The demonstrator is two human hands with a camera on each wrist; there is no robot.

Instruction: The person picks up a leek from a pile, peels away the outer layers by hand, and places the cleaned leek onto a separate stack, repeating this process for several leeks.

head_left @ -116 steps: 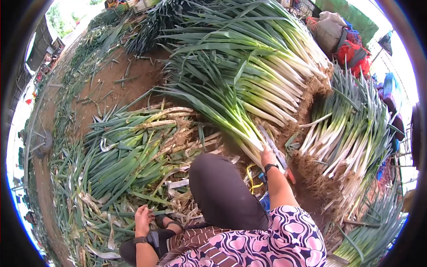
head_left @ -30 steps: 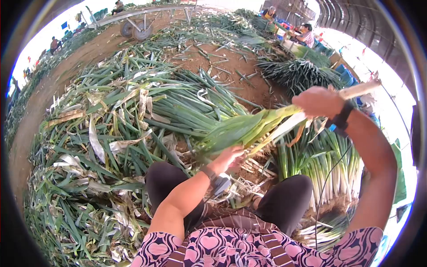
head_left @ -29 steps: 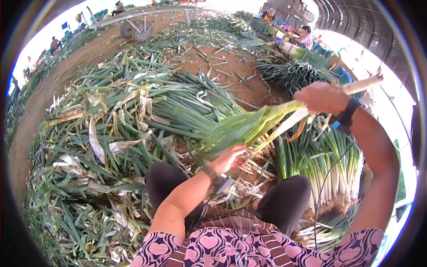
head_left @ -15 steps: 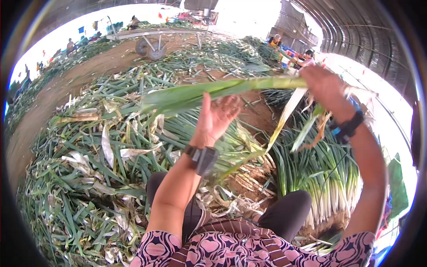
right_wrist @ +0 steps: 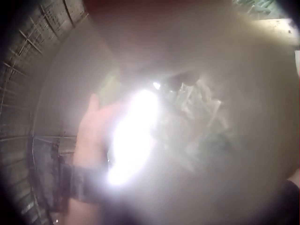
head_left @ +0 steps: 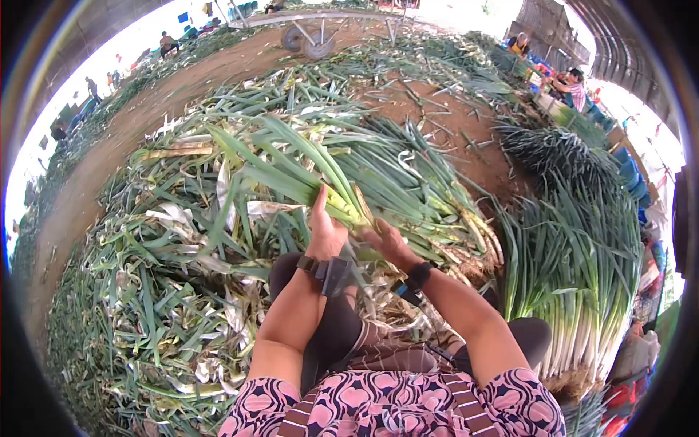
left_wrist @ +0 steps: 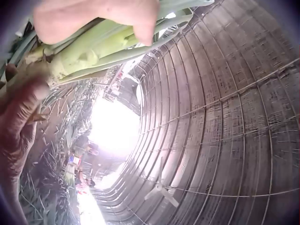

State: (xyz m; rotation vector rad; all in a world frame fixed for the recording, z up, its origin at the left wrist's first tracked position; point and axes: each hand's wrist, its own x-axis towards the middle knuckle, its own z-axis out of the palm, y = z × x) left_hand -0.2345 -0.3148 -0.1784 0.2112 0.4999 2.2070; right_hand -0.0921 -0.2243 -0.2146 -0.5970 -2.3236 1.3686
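A leek (head_left: 341, 198) with broad green leaves is held in front of the body, its leaves fanning to the upper left. My left hand (head_left: 325, 231) grips it at the pale green part, thumb upright in the head view. My right hand (head_left: 386, 239) holds the lower stem just to the right. In the left wrist view the left thumb (left_wrist: 140, 18) lies over the stalk (left_wrist: 84, 56), while right-hand fingers (left_wrist: 28, 98) wrap its lower end. Glare and blur cover much of the right wrist view, where the left hand (right_wrist: 93, 133) shows faintly.
A heap of leaves and peelings (head_left: 175, 291) spreads at the left. Untrimmed leeks (head_left: 429, 182) lie just beyond my hands. A bundle of leeks (head_left: 582, 277) with white stems stands right of my knee (head_left: 531, 339). A wheeled cart (head_left: 313, 33) and seated people are farther back.
The right hand has come down and left from its raised position, bringing the leek's stem close to the body. The left hand, spread under the leaves half a second ago, now grips the leek.
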